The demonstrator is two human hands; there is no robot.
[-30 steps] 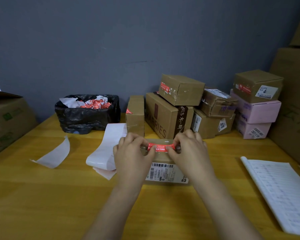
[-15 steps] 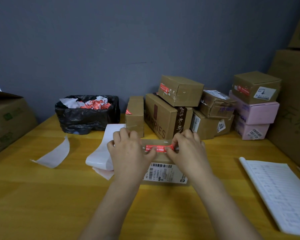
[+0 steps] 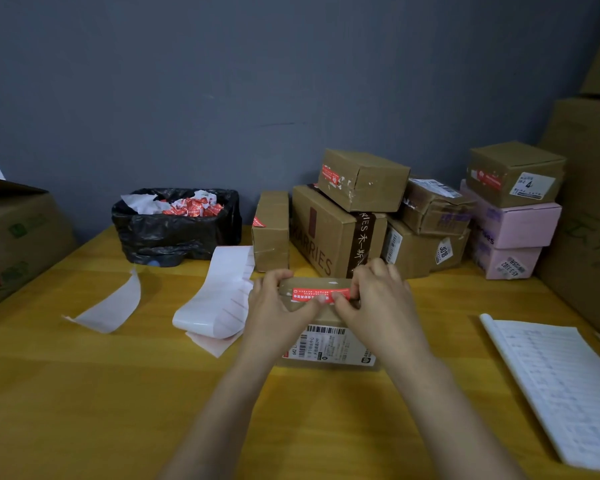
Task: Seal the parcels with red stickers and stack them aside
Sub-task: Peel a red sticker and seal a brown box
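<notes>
Parcel (image 3: 326, 341) — small brown cardboard box, centre of the yellow wooden table (image 3: 84, 410), white barcode label on its near face; its side edges are hidden behind the hands. Red sticker (image 3: 317, 294) — a narrow strip with white print too small to read, lying across the parcel's top; its right end is covered by the right thumb.

Left hand (image 3: 278, 306) — fingers curled over the parcel's far left edge, thumb tip on the sticker. Right hand (image 3: 378, 299) — fingers curled over the far right edge, thumb tip pressing the sticker just beside the left thumb. Both hands closed on the parcel.

Stack of parcels (image 3: 361, 209) — brown boxes piled against the grey wall behind the hands, several bearing red stickers; two pink boxes (image 3: 513, 233) to the right with a brown box on top.

Black bin bag (image 3: 174, 230) — far left of the stack, holding crumpled red and white scraps.

Backing paper (image 3: 219, 299) — a white curled strip just left of the left hand; a second loose piece (image 3: 111, 306) further left.

Notebook (image 3: 561, 389) — lined pages, right edge of the table, cut off by the frame. Large cartons at both frame edges — only partly visible.
</notes>
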